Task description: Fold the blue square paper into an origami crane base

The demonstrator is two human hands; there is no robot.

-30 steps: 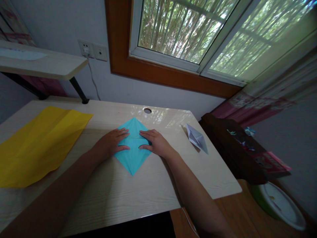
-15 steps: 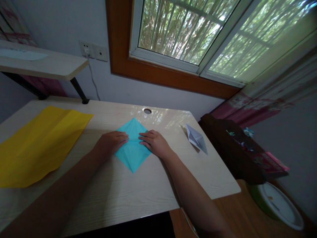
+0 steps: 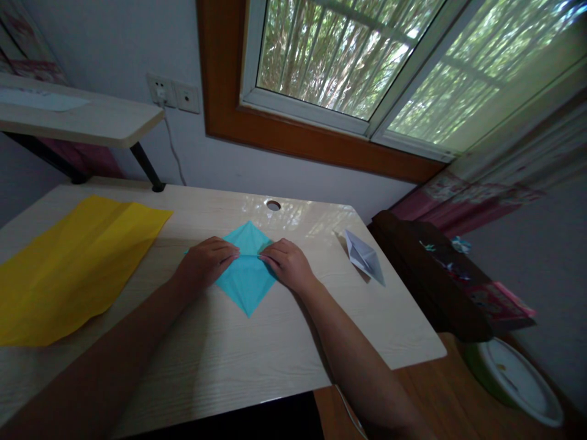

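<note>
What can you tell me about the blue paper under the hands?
The blue paper is a thin turquoise sheet folded into a diamond, lying flat on the pale wooden desk, one point toward the window, one toward the person. A crease runs across its middle. The left hand presses its left side and the right hand its right, fingertips nearly meeting at the crease. Nothing else touches it.

Matt blue paper point(image 3: 245, 281); glossy wood-grain table point(image 3: 257, 354).
</note>
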